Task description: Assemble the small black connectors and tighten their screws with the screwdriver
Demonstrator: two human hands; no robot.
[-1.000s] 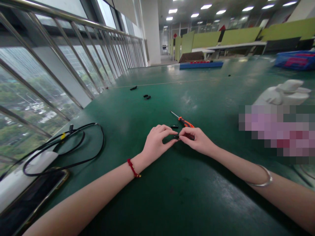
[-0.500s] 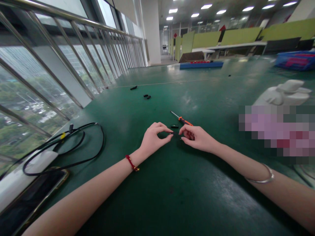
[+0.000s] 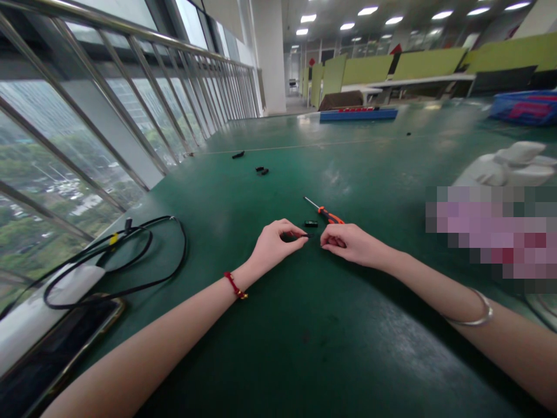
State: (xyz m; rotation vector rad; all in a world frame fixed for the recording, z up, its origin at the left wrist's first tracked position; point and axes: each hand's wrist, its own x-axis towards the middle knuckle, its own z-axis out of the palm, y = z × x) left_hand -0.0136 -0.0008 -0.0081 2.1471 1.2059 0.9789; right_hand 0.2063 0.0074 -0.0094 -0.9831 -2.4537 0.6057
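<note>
Between the thumb and index finger of my left hand (image 3: 276,244) is a small dark piece (image 3: 310,235), mostly covered by the fingertips. Just to its right, my right hand (image 3: 352,244) has its fingers curled and its thumb pressed against them. Whatever they pinch, if anything, is too small to make out. A small black rectangular part (image 3: 311,223) lies on the green tabletop (image 3: 270,337) just beyond the fingertips. Close behind my right hand rests a screwdriver (image 3: 329,215) with an orange and black handle, its shaft pointing away to the left.
Farther back lie several small black parts (image 3: 261,170). At left are a black cable (image 3: 183,255), a white bar (image 3: 82,284) and a phone (image 3: 61,348), beside a metal railing (image 3: 143,104). A blue tray (image 3: 359,115) and a blue basket (image 3: 524,109) stand at the far side.
The thumb and fingers of my right hand have drawn closer together. My left hand still pinches the small dark piece. The view has shifted slightly.
</note>
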